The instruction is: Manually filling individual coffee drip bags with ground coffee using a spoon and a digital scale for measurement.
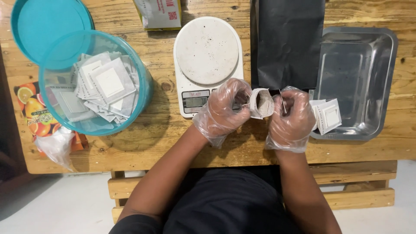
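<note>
Overhead head view, wooden tabletop [130, 147]. Both hands gloved in thin clear plastic. Left hand [225, 108] and right hand [291, 118] meet just in front of the digital kitchen scale [207, 65], each curled closed on one side of a small white filter pouch [262, 103]. Pouch is held up off the tabletop with its mouth spread between the two grips; dark powdery fill shows inside, so the two-sided hold seems meant to keep the opening wide and level. A thin stick-like item stands by the right fingers; cannot tell what it is. Scale platter is bare apart from dark specks. Black foil bag [288, 41] lies flat just beyond the hands, beside the scale. Steel tray [372, 47] sits to the right, within easy reach of the right hand; a few flat white pouches [328, 116] rest at its near left edge. Left side: teal plastic tub [145, 93] holding a loose heap of empty pouches, its teal lid [47, 26] set behind it. Orange-printed packet [32, 108] lies partly under the tub.
</note>
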